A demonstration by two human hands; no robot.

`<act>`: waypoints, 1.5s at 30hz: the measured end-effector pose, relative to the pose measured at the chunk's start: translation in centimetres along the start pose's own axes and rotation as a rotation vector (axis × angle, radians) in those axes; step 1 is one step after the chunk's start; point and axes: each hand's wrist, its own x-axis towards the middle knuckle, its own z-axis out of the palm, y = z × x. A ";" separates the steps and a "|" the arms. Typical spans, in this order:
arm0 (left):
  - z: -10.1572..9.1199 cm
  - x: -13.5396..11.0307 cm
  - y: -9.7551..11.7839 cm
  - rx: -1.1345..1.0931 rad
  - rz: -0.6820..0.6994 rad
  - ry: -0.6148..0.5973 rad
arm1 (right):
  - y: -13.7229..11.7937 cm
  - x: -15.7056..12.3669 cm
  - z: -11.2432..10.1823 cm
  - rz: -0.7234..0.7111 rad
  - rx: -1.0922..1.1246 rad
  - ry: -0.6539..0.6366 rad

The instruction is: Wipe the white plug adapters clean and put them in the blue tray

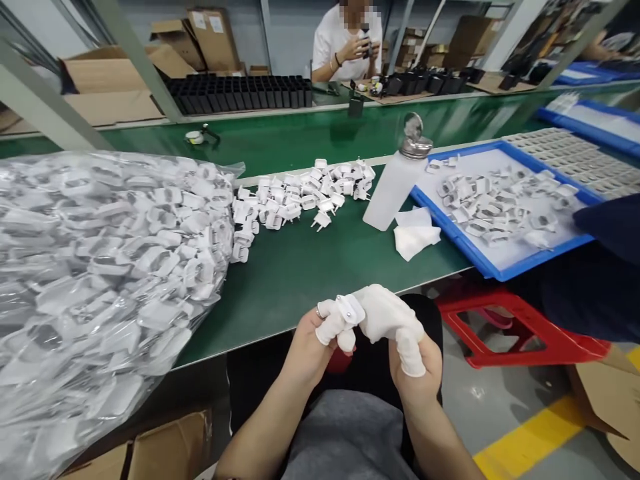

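White finger cots cover fingertips on both hands. My left hand (pixel 320 337) pinches a small white plastic plug housing (pixel 351 309) with metal pins, just past the bench's near edge and above my lap. Beside it, my right hand (pixel 417 357) is closed on a white cloth (pixel 385 313), which meets the housing and hides most of the fingers. Loose white plug housings (pixel 300 197) lie heaped on the green bench (pixel 300 267). A big see-through plastic bag (pixel 115 267) full of similar white housings sits to the left.
A white bottle (pixel 390 190) with a metal flip cap stands beside a folded white cloth (pixel 415 237). At right, a blue-rimmed tray (pixel 453 233) holds more housings, above a red stool (pixel 530 340). Across the bench a person (pixel 345 47) handles a dark part near rows of black cases (pixel 245 93).
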 end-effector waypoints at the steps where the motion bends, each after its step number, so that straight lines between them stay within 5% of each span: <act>1: -0.2 0.0 0.0 0.013 0.019 0.000 | -0.1 -0.1 0.0 -0.027 0.015 -0.007; 5: -0.9 -0.2 0.1 0.017 0.061 -0.113 | -1.0 0.3 0.2 -0.064 0.112 0.059; 9: -1.5 -0.1 -0.1 -0.016 0.037 -0.261 | -1.6 1.9 0.7 0.097 0.361 0.115; 13: -1.7 -0.1 -0.3 0.012 0.040 -0.249 | -1.8 3.0 0.7 0.205 0.487 0.167; 16: -1.7 -0.2 0.0 0.078 0.070 -0.199 | -2.1 2.6 0.1 0.086 0.404 0.217; 18: -1.6 -0.2 0.3 0.150 0.074 -0.160 | -2.5 2.0 -0.2 -0.029 0.194 0.122; 22: -1.6 -0.3 0.4 0.189 -0.040 -0.158 | -3.3 1.1 -0.1 -0.112 -0.032 -0.328; 30: -1.9 -0.2 0.0 0.235 -0.267 -0.132 | -2.6 2.0 -0.5 -0.201 -0.100 -0.615; 37: -1.0 0.0 -0.3 0.042 -0.092 -0.056 | -0.6 1.6 -0.2 -0.179 0.047 -0.434; 45: -1.6 -0.1 0.3 0.051 -0.111 -0.099 | -0.2 2.6 0.8 0.242 0.436 -0.140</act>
